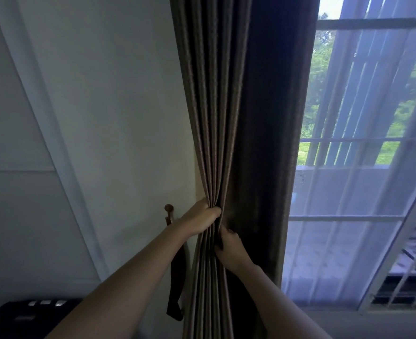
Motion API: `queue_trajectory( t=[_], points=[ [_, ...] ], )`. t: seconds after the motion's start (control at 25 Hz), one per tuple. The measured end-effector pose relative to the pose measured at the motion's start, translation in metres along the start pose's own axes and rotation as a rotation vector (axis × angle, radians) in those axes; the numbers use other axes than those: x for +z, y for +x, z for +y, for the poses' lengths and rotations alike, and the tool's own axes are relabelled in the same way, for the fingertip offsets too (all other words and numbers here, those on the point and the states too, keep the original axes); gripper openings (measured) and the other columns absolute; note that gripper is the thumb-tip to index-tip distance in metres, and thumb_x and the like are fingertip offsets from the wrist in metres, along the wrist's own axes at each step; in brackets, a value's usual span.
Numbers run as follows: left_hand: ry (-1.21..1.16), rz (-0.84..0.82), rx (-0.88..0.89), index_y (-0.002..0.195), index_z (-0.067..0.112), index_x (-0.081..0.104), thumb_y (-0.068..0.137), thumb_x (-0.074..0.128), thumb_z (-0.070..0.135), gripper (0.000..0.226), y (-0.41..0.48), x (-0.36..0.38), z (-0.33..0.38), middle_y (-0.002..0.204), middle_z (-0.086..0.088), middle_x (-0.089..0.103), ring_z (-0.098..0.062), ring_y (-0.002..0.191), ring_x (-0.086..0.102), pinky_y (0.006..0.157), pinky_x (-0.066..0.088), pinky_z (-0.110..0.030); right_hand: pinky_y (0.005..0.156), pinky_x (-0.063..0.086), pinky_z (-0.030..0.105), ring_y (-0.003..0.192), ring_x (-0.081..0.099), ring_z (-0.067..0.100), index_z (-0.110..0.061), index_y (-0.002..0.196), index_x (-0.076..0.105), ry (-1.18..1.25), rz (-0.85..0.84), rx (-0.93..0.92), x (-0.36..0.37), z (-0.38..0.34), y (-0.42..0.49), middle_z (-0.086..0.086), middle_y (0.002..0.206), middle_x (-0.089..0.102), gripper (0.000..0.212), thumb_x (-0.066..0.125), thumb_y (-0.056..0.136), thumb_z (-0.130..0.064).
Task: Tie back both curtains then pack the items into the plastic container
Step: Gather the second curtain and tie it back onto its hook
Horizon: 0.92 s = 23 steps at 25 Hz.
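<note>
A dark brown pleated curtain (226, 106) hangs gathered at the left side of the window. My left hand (202, 220) is shut around the bunched pleats from the left. Just below it, my right hand (230, 248) grips the same folds from the right. A brown wall hook (168, 211) sticks out of the wall just left of my left wrist. From it hangs a dark tieback strap (176, 285), loose beside the curtain and partly hidden behind my left forearm. The plastic container is not in view.
A sheer white curtain (336, 241) covers the barred window (363, 140) to the right. The white wall (104, 118) fills the left side. A dark object with silver keys (26, 314) sits at the bottom left corner.
</note>
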State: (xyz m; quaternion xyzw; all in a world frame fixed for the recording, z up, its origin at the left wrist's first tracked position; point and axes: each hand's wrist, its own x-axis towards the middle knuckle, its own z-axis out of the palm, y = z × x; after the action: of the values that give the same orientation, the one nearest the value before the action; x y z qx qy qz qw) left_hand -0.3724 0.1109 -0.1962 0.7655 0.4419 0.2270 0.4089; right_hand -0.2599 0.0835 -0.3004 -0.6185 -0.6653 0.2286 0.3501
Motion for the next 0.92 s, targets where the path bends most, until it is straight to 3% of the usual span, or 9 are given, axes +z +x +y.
queue_trajectory(
  t=[0.12, 0.24, 0.32, 0.4, 0.44, 0.56, 0.64, 0.76, 0.92],
  points=[
    [0.048, 0.100, 0.037, 0.102, 0.024, 0.057, 0.082, 0.062, 0.032, 0.023, 0.007, 0.006, -0.004, 0.092, 0.009, 0.061, -0.009, 0.083, 0.057, 0.072, 0.044, -0.021, 0.090, 0.047, 0.024, 0.111, 0.056, 0.022, -0.008, 0.131, 0.041, 0.013, -0.093, 0.007, 0.004, -0.012, -0.008, 0.008, 0.119, 0.057, 0.052, 0.055, 0.082, 0.001],
    [0.138, 0.224, 0.009, 0.102, 0.012, 0.058, 0.090, 0.052, 0.026, 0.020, 0.010, 0.011, -0.005, 0.091, -0.003, 0.061, -0.023, 0.086, 0.060, 0.074, 0.044, -0.028, 0.107, 0.037, 0.039, 0.122, 0.047, 0.021, -0.013, 0.139, 0.035, -0.077, -0.079, -0.108, -0.004, -0.013, -0.023, 0.003, 0.129, 0.051, 0.067, 0.058, 0.077, -0.006],
    [0.136, 0.205, -0.003, 0.110, 0.007, 0.058, 0.093, 0.046, 0.021, 0.025, 0.010, 0.005, -0.008, 0.103, -0.011, 0.063, -0.024, 0.091, 0.059, 0.075, 0.040, -0.025, 0.113, 0.022, 0.051, 0.132, 0.037, 0.023, -0.020, 0.140, 0.036, -0.327, 0.457, -0.215, -0.025, -0.010, -0.021, 0.006, 0.142, 0.043, 0.071, 0.060, 0.074, -0.012],
    [0.112, 0.157, 0.009, 0.121, 0.008, 0.055, 0.095, 0.043, 0.017, 0.029, 0.005, -0.002, -0.010, 0.112, -0.008, 0.061, -0.016, 0.093, 0.054, 0.079, 0.036, -0.021, 0.112, 0.019, 0.047, 0.134, 0.031, 0.025, -0.018, 0.136, 0.038, -0.231, 0.989, -0.221, -0.061, -0.013, -0.013, 0.012, 0.145, 0.035, 0.068, 0.063, 0.073, -0.022],
    [0.113, 0.142, 0.009, 0.126, 0.008, 0.052, 0.096, 0.042, 0.015, 0.032, 0.002, -0.004, -0.011, 0.114, -0.006, 0.059, -0.013, 0.095, 0.051, 0.082, 0.034, -0.019, 0.113, 0.020, 0.043, 0.136, 0.029, 0.024, -0.017, 0.139, 0.032, -0.111, 1.077, -0.196, -0.085, -0.015, -0.007, 0.012, 0.148, 0.030, 0.075, 0.067, 0.073, -0.025],
    [0.119, 0.114, 0.005, 0.132, 0.008, 0.046, 0.095, 0.040, 0.012, 0.038, -0.005, -0.005, -0.013, 0.121, -0.008, 0.056, -0.014, 0.101, 0.047, 0.085, 0.030, -0.018, 0.094, 0.041, 0.033, 0.114, 0.048, 0.017, -0.022, 0.146, 0.012, 0.158, 0.724, -0.034, -0.133, -0.014, 0.016, 0.002, 0.132, 0.048, 0.094, 0.072, 0.074, -0.015],
    [0.125, 0.101, 0.001, 0.131, 0.009, 0.047, 0.096, 0.040, 0.016, 0.037, -0.007, -0.002, -0.012, 0.123, -0.009, 0.056, -0.013, 0.100, 0.048, 0.083, 0.032, -0.019, 0.076, 0.039, 0.027, 0.101, 0.057, 0.024, -0.015, 0.142, 0.027, 0.008, 0.421, 0.044, -0.123, -0.007, 0.020, 0.011, 0.112, 0.061, 0.077, 0.061, 0.075, 0.002],
    [0.114, 0.102, -0.018, 0.130, 0.011, 0.048, 0.097, 0.039, 0.024, 0.037, -0.004, -0.001, -0.011, 0.118, -0.009, 0.060, -0.010, 0.088, 0.053, 0.074, 0.038, -0.021, 0.073, 0.036, 0.021, 0.110, 0.058, 0.032, -0.010, 0.132, 0.044, -0.083, 0.156, 0.062, -0.067, 0.012, 0.009, 0.015, 0.114, 0.064, 0.061, 0.050, 0.075, 0.007],
    [0.123, 0.110, -0.041, 0.133, 0.010, 0.044, 0.096, 0.037, 0.018, 0.038, 0.002, -0.003, -0.005, 0.118, -0.008, 0.057, -0.014, 0.092, 0.050, 0.077, 0.035, -0.021, 0.073, 0.038, 0.017, 0.108, 0.058, 0.028, -0.014, 0.138, 0.036, -0.060, 0.006, -0.060, -0.016, 0.011, -0.002, 0.013, 0.116, 0.063, 0.062, 0.045, 0.080, 0.006]
  ],
)
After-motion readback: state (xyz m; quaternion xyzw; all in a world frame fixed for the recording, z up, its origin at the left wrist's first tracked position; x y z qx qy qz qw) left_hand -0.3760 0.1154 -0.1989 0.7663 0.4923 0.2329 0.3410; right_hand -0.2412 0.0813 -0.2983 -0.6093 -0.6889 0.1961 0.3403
